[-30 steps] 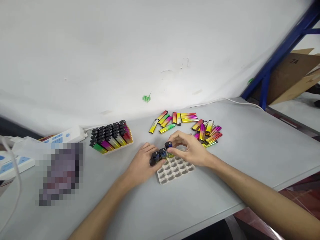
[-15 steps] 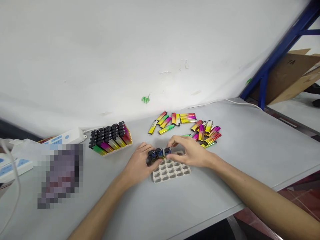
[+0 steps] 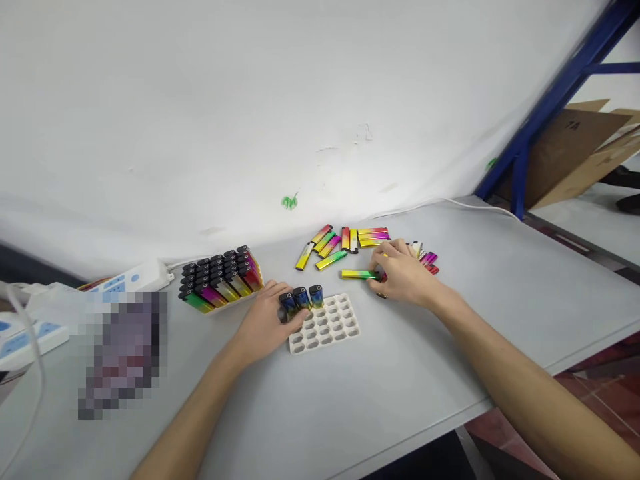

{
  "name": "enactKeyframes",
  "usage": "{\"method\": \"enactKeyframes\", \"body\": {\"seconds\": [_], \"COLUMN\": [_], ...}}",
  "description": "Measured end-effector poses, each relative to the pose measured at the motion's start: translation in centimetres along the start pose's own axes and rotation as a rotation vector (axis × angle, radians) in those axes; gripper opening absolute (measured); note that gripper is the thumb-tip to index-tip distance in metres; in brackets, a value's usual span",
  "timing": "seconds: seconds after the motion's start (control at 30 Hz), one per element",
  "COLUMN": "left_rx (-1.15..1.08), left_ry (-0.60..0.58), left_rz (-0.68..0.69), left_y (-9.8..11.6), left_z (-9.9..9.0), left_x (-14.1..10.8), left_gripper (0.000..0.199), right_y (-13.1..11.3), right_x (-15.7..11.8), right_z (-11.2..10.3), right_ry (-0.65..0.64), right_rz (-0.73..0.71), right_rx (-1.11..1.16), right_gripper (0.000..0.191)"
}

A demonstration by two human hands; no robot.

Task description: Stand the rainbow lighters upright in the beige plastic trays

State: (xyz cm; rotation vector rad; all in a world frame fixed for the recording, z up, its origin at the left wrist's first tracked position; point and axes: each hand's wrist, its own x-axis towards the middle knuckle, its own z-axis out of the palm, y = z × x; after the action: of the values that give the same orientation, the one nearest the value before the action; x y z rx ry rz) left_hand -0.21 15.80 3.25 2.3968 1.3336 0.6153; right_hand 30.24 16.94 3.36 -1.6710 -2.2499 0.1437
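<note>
A white slotted tray (image 3: pixel 327 328) is positioned on the grey table (image 3: pixel 400 387), near the table's middle. Three lighters (image 3: pixel 302 298) with black caps are seated upright in the tray's far-left row, side by side. The left hand (image 3: pixel 265 323) is laid flat against the tray's left edge, palm down. Its fingers (image 3: pixel 286 313) are curled loosely around the left side of the three standing lighters and are touching them; whether any one of them is actually gripped cannot be told.

The right hand (image 3: pixel 403 273) is extended to the right of the tray, over the near edge of a loose pile of lighters (image 3: pixel 350 243) scattered flat on the table. A single green-and-yellow lighter (image 3: pixel 359 274) is lying flat, pointing left from the hand, with its right end met by the fingertips (image 3: pixel 376 279). The fingers are bent downward and drawn together over that end; a closed pinch appears to be formed, though the contact is partly hidden by the hand itself. The right forearm is extended diagonally from the lower right corner of the view, and the left forearm from the lower left.

A full tray of lighters (image 3: pixel 220 280) is standing left of the white tray, well apart from both hands. A white power strip (image 3: pixel 133 276) is lying further left by the wall.
</note>
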Motion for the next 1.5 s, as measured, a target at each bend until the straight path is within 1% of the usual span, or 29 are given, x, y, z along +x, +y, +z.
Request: {"method": "enactKeyframes", "body": {"seconds": [0.1, 0.2, 0.3, 0.37, 0.43, 0.53, 0.6, 0.67, 0.77, 0.83, 0.9, 1.0, 1.07, 1.17, 1.27, 1.37, 1.5], "left_rx": [-0.019, -0.037, -0.044, -0.049, -0.055, -0.047, -0.033, -0.027, -0.027, -0.026, -0.028, -0.047, -0.067, -0.081, -0.079, -0.079, -0.083], "left_ry": [-0.018, -0.038, -0.035, -0.028, -0.028, -0.039, -0.037, -0.038, -0.042, -0.046, -0.049, -0.063, -0.076, -0.089, -0.092, -0.09, -0.086], "left_rz": [-0.013, -0.027, -0.03, -0.03, -0.028, -0.002, 0.016, 0.02, 0.017, 0.019, 0.02, 0.023, 0.036, 0.036, 0.019, 0.015, 0.011], "left_y": [0.1, 0.2, 0.2, 0.1, 0.0, 0.2, 0.3, 0.5, 0.6, 0.6, 0.6, 0.6, 0.7, 0.8, 0.8, 0.7, 0.6], "left_z": [-0.1, -0.2, -0.2, -0.1, 0.0, 0.1, 0.1, 0.1, 0.1, 0.1, 0.2, 0.2, 0.2, 0.2, 0.2, 0.3, 0.2], "left_x": [0.0, 0.0, 0.0, 0.0, 0.0, -0.1, -0.1, -0.1, -0.1, -0.1, -0.1, -0.2, -0.3, -0.4, -0.4, -0.4, -0.5], "left_gripper": [0.021, 0.024, 0.025, 0.025, 0.026, 0.026, 0.027, 0.029, 0.031, 0.031, 0.03, 0.028, 0.025, 0.023, 0.025, 0.027, 0.025], "right_y": [-0.7, -1.9, -3.0, -3.5, -3.9, -4.5, -4.8, -4.9, -4.9, -4.8, -4.8, -5.0, -5.1, -5.4, -5.6, -5.4, -4.8], "right_x": [0.1, -0.1, -0.3, -0.5, -0.6, -0.6, -0.6, -0.6, -0.7, -0.8, -0.9, -1.0, -1.0, -0.9, -0.9, -1.0, -0.9], "right_z": [-0.4, -0.9, -1.0, -0.8, -0.5, -0.1, 0.0, 0.1, 0.3, 0.5, 0.6, 0.7, 0.6, 0.5, 0.6, 0.8, 1.1], "right_ry": [0.052, 0.115, 0.08, 0.074, 0.101, 0.141, 0.143, 0.132, 0.098, 0.082, 0.082, 0.085, 0.072, 0.038, 0.008, 0.005, -0.008], "right_rz": [0.005, 0.071, 0.147, 0.15, 0.151, 0.206, 0.233, 0.218, 0.177, 0.156, 0.153, 0.179, 0.176, 0.143, 0.144, 0.168, 0.228], "right_rx": [0.193, 0.5, 0.831, 0.935, 0.981, 1.054, 1.081, 1.084, 1.136, 1.157, 1.111, 1.021, 1.002, 1.081, 1.184, 1.245, 1.344], "right_gripper": [0.014, 0.017, 0.023, 0.026, 0.028, 0.035, 0.042, 0.044, 0.037, 0.036, 0.038, 0.03, 0.028, 0.031, 0.032, 0.037, 0.057]}}
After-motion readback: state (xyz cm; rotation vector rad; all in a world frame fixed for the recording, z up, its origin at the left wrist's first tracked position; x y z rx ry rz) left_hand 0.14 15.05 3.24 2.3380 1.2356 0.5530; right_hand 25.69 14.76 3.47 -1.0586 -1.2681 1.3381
